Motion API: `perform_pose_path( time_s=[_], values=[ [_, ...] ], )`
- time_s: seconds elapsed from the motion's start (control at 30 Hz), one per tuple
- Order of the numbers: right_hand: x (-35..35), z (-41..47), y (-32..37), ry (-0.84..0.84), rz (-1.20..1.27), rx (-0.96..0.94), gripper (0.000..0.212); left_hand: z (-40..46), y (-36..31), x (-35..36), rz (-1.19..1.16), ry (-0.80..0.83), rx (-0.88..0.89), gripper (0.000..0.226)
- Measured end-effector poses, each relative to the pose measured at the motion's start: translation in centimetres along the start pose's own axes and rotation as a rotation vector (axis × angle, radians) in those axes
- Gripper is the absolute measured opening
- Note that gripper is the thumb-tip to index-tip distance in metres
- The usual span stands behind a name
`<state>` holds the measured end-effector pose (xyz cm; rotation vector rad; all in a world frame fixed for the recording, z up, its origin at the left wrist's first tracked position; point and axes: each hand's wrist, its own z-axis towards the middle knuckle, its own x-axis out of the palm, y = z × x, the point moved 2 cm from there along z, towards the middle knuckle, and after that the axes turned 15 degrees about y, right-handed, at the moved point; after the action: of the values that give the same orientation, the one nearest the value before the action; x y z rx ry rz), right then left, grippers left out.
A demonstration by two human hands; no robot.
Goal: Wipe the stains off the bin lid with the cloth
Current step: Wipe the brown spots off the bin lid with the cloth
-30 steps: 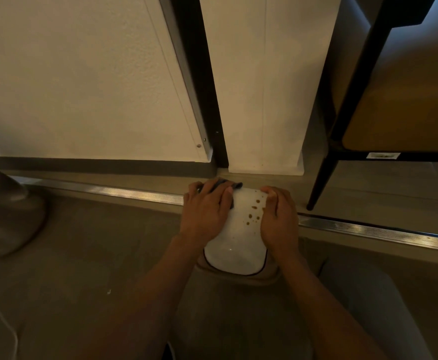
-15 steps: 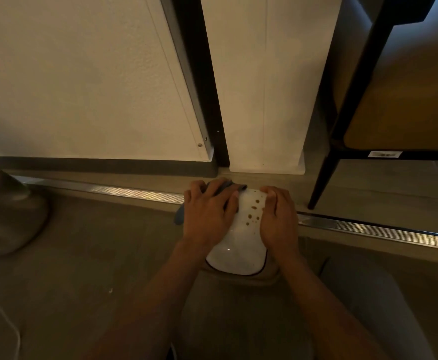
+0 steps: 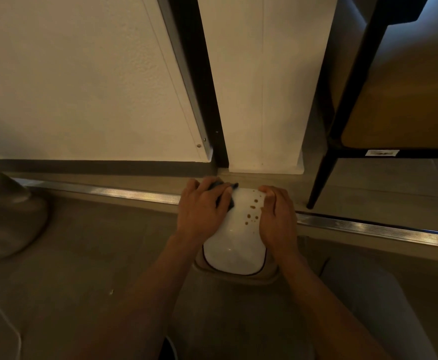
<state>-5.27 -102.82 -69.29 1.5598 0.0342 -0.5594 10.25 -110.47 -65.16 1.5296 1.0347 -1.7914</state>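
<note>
Bin lid [image 3: 232,245] sits low centre on the floor, white and glossy, just in front of the metal floor strip [image 3: 108,191]. Left hand [image 3: 202,209] is pressed flat over the dark cloth [image 3: 227,197] at the lid's far left edge, fingers curled down on it, only a bit of cloth showing past the fingertips. Right hand [image 3: 275,216] lies on the lid's right edge, fingers bent over the rim, holding nothing, looks like it's bracing the lid. Brown stains [image 3: 253,210] are scattered on the far right part of the lid, just beside the right fingers, apart from the cloth and not yet touched. To do it well: keep the right hand steadying, slide the cloth rightward across the spots with firm flat pressure, overlap strokes. Risk: smearing on the gloss, and the right fingers partly in the wiping path, so shift them back
</note>
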Motion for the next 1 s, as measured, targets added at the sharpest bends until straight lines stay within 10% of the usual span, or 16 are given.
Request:
perform_pose_path(
  time_s=[0.17,0.37,0.63,0.83,1.0],
  values=[
    [0.2,0.0,0.0,0.022,-0.022,-0.013,0.031,-3.2,2.0,-0.4,-0.001,-0.05,0.257,0.037],
    [0.4,0.0,0.0,-0.016,-0.026,-0.023,0.034,-0.1,0.5,-0.5,-0.116,-0.023,-0.141,0.033],
    [0.5,0.1,-0.1,-0.012,-0.025,-0.028,0.035,-4.0,0.2,0.0,0.03,-0.128,0.246,0.032],
    [0.5,0.1,-0.1,-0.017,-0.012,-0.012,0.037,1.0,0.4,-0.5,-0.058,0.046,-0.115,0.039],
    [0.5,0.0,-0.1,-0.007,-0.013,-0.005,0.04,-1.3,-0.5,0.1,0.014,-0.098,0.169,0.033]
  ],
)
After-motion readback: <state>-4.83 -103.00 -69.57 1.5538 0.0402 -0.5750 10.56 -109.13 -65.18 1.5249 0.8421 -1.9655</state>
